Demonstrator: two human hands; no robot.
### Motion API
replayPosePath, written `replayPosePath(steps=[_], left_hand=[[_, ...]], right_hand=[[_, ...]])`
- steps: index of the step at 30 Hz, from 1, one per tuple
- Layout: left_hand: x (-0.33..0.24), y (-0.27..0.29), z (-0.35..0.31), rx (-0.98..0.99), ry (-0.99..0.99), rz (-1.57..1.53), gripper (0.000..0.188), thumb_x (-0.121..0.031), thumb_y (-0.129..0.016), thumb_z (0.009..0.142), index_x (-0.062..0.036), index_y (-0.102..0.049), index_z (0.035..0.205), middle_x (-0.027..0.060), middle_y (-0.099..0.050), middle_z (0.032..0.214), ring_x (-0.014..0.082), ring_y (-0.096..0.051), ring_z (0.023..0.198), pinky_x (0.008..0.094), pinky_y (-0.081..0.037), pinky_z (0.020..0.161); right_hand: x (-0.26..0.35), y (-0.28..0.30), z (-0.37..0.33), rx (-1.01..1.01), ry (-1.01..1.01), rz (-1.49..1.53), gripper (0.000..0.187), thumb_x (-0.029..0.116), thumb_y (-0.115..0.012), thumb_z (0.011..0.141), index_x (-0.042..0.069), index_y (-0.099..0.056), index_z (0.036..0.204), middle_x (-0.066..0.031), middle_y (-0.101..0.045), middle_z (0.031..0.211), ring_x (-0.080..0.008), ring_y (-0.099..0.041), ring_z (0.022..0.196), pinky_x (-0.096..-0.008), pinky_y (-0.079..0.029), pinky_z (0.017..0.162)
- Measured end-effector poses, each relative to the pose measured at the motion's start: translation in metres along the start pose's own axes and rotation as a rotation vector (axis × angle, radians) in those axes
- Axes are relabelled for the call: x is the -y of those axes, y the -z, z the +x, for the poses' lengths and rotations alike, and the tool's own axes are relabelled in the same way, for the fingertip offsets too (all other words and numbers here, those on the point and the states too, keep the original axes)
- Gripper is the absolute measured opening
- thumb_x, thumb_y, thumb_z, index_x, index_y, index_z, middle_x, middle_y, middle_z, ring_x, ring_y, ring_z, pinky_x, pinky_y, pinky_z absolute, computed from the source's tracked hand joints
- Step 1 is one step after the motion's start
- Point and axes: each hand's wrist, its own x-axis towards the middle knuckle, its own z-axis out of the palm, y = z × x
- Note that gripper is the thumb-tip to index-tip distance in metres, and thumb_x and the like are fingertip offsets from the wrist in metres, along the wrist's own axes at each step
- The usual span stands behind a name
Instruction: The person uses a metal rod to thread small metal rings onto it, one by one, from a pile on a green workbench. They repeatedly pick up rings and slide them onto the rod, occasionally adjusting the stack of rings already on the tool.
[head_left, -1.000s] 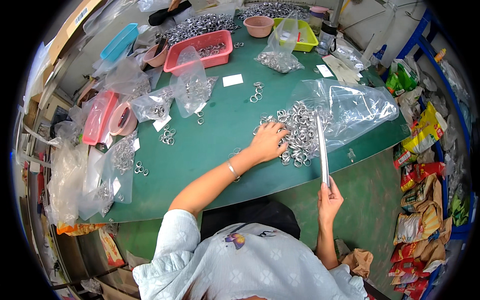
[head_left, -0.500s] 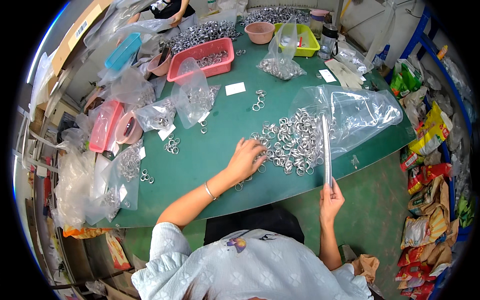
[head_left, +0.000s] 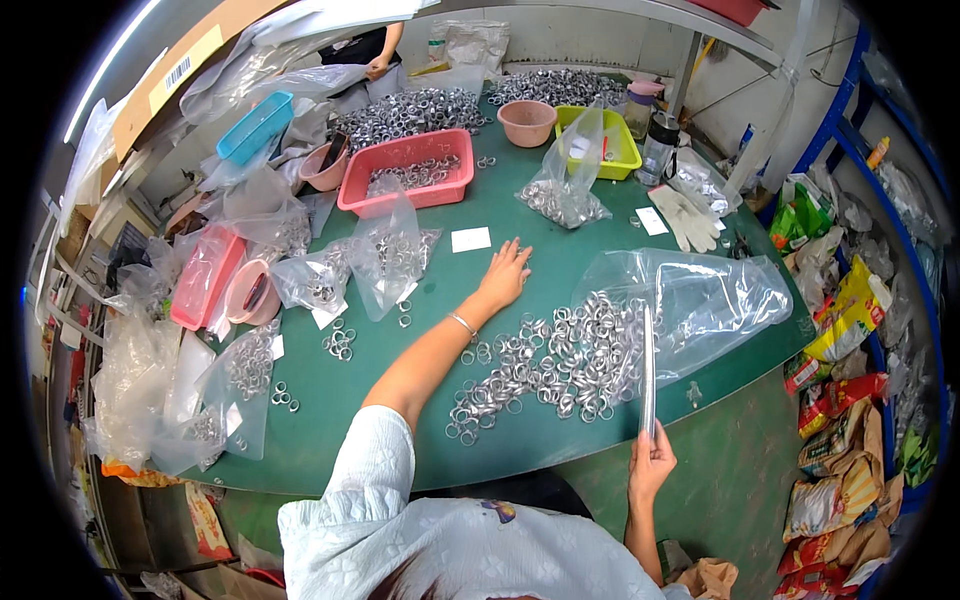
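Note:
A wide pile of silvery metal rings (head_left: 575, 355) lies on the green table in front of me. My left hand (head_left: 507, 273) rests on the table beyond the pile, its fingers stretched out over a few rings they mostly hide. Near the table's front edge, my right hand (head_left: 651, 460) grips the lower end of a long silvery stick (head_left: 648, 370). That stick points away from me, along the pile's right side and over the mouth of a clear plastic bag (head_left: 700, 310). A white card (head_left: 471, 239) lies just left of my left fingertips.
At the back stand a pink basin (head_left: 405, 170) holding rings, a round bowl (head_left: 527, 122) and a yellow-green tray (head_left: 625, 150). Bags of rings (head_left: 385, 255) crowd the left. A glove (head_left: 685, 217) and bottle (head_left: 658, 148) sit right. Another person's hand (head_left: 377, 67) shows far back.
My left hand has left the pile's left side and reached farther away, onto the few rings there. More rings now spread toward the near left. My right hand still holds the stick.

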Motion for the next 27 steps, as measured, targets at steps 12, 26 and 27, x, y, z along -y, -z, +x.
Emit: replayPosePath(steps=[12,26,27], left_hand=[[-0.014,-0.015,0.042,-0.314,-0.044,-0.262,0.034,-0.015,-0.06,0.081,-0.0002,-0.051,0.111,0.0176,-0.05,0.107,0.0333,-0.047,0.104,0.039,-0.037,0.092],[-0.101,0.061,-0.138,0.185,-0.366,-0.128,0.032,-0.017,-0.063,0.078,-0.0088,-0.055,0.107,0.0117,-0.048,0.113,0.0353,-0.039,0.117,0.0462,-0.034,0.097],[-0.1,0.061,-0.142,0.185,-0.357,-0.133,0.031,-0.016,-0.064,0.077,-0.0079,-0.056,0.105,0.0116,-0.049,0.11,0.035,-0.04,0.115,0.0447,-0.035,0.097]], right_hand=[[0.02,0.0,0.003,-0.022,0.009,-0.055,0.031,0.004,-0.055,0.086,-0.008,-0.051,0.115,0.0051,-0.047,0.063,0.0011,-0.035,0.048,-0.0158,-0.023,0.041],[0.009,0.005,-0.008,0.008,-0.011,-0.088,0.031,0.003,-0.056,0.085,-0.007,-0.053,0.114,0.0049,-0.049,0.063,0.0013,-0.037,0.051,-0.0146,-0.026,0.044],[0.008,0.005,-0.009,0.005,-0.001,-0.101,0.031,0.003,-0.057,0.085,-0.007,-0.053,0.114,0.0046,-0.049,0.064,0.0012,-0.038,0.051,-0.0145,-0.027,0.045]])
